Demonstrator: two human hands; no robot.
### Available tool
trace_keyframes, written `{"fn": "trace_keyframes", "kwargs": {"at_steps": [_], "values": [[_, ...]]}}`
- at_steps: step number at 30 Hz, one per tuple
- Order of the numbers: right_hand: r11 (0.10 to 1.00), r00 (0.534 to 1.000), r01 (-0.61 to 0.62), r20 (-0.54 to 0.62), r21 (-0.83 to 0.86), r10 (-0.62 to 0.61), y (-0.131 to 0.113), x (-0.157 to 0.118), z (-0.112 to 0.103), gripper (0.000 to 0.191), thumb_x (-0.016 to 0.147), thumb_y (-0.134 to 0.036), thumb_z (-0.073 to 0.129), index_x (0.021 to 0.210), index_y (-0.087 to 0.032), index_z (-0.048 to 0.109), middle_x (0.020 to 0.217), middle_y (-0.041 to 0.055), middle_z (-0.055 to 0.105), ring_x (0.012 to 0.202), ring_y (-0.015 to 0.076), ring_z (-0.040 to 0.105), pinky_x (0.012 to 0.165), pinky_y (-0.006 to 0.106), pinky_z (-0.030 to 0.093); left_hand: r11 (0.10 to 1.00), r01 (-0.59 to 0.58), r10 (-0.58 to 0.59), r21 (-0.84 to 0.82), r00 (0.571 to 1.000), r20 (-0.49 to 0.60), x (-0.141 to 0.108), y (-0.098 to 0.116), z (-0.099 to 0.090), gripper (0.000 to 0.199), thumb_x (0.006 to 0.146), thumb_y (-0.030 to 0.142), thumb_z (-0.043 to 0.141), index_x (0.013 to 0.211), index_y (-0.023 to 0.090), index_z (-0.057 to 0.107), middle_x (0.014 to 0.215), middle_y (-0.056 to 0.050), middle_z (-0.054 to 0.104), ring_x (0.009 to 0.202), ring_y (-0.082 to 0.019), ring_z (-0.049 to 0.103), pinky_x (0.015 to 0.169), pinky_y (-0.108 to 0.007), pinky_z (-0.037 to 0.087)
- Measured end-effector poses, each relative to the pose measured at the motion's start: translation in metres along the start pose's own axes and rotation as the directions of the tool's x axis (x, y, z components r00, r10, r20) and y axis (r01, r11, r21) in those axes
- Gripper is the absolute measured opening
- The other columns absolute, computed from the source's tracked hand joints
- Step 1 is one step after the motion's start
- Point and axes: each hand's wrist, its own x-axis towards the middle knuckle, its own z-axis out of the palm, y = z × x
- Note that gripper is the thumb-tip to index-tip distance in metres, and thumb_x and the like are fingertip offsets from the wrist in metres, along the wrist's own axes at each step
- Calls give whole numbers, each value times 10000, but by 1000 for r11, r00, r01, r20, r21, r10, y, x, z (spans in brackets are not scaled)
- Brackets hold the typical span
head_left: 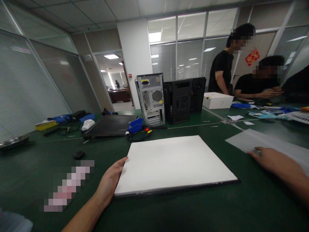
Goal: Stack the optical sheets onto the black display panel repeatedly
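A flat white panel (173,164) with a thin black frame lies on the green table in front of me. My left hand (109,180) is closed on its left edge, fingers on the rim. Off to the right, my right hand (272,159) pinches the near side of a thin translucent sheet (243,140). That sheet is apart from the panel, and its far right part runs behind my forearm.
Behind the panel stand a computer case (153,112) with its rear facing me and black cases (180,104). A dark flat panel (111,125), a blue tool (135,125) and a black round object (78,155) lie left. Two people sit or stand beyond a white box (217,101).
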Motion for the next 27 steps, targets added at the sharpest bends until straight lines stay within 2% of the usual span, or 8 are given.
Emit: {"fn": "trace_keyframes", "kwargs": {"at_steps": [5, 11, 16, 19, 21, 24, 27], "values": [[999, 998, -3, -57, -40, 1, -16, -9, -1, 714, 840, -652, 287, 1225, -103, 532, 1149, 243, 567, 950, 348, 579, 738, 454, 437, 1000, -1, 1, -3, 1000, -13, 1, -2, -2, 487, 666, 166, 632, 1153, 140, 624, 1203, -126, 656, 1012, -291, 646, 795, -377, 516], [996, 994, 38, -101, -76, -45, -33, -23, -10, 611, 860, -577, 306, 1167, -111, 555, 1086, 222, 596, 926, 332, 587, 708, 428, 440, 1000, -3, 3, -11, 1000, 24, 1, -2, -2, 497, 681, 179, 631, 1175, 135, 606, 1153, -131, 677, 994, -292, 651, 800, -384, 512], [993, 983, 75, -160, -97, -90, -49, -35, -21, 556, 879, -512, 312, 1259, -157, 508, 1092, 183, 607, 927, 311, 593, 698, 410, 448, 1000, 5, -5, -15, 1000, 10, 0, 0, 0, 495, 684, 172, 629, 1176, 130, 596, 1156, -127, 677, 1005, -286, 648, 804, -370, 509], [985, 967, 125, -207, -119, -148, -72, -48, -30, 537, 894, -496, 296, 1307, -203, 476, 1154, 139, 596, 988, 304, 578, 735, 413, 459, 1000, 4, -4, -16, 1000, 5, 0, 0, -1, 487, 681, 168, 627, 1166, 131, 601, 1158, -124, 676, 1013, -290, 645, 808, -376, 508], [971, 934, 198, -274, -134, -228, -94, -60, -35, 526, 906, -490, 283, 1315, -222, 474, 1194, 111, 584, 1028, 291, 565, 762, 408, 472, 1000, -1, 1, -14, 1000, 1, 1, 0, -3, 479, 678, 169, 629, 1155, 130, 612, 1156, -123, 677, 1020, -293, 641, 820, -382, 504], [920, 846, 367, -364, -135, -390, -131, -80, -36, 517, 907, -494, 313, 1310, -225, 494, 1199, 95, 589, 1039, 277, 566, 797, 419, 491, 1000, -7, 7, -15, 1000, -3, 2, 0, -4, 470, 678, 166, 628, 1147, 131, 620, 1177, -120, 668, 1045, -292, 629, 835, -379, 499], [789, 736, 612, -321, -64, -597, -160, -99, -31, 493, 898, -488, 380, 1314, -254, 502, 1220, 73, 589, 1066, 257, 566, 891, 441, 476, 1000, -10, 10, -13, 1000, -6, 3, -1, -4, 462, 686, 154, 621, 1148, 138, 617, 1237, -113, 637, 1076, -281, 614, 832, -359, 499]]}}
